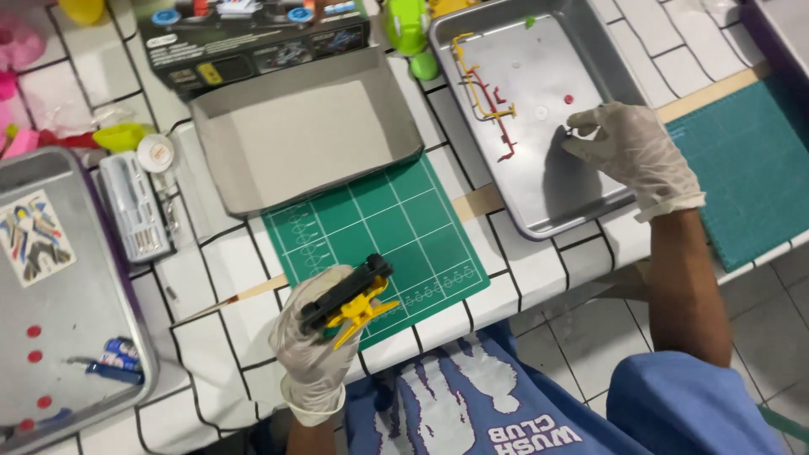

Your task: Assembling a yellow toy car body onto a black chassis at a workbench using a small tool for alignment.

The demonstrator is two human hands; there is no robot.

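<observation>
A black and yellow toy part (pixel 350 297) is held tight in the gloved left hand (pixel 318 337), at 6 o'clock over the green mat (pixel 396 223). At 2 o'clock, a tiny piece (pixel 571 131) is pinched by the right hand (pixel 628 152) inside a metal tray (pixel 556 215).

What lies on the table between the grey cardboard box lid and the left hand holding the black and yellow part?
Head view: only the green cutting mat lies between the box lid and the left hand; that stretch of mat is bare.
</observation>
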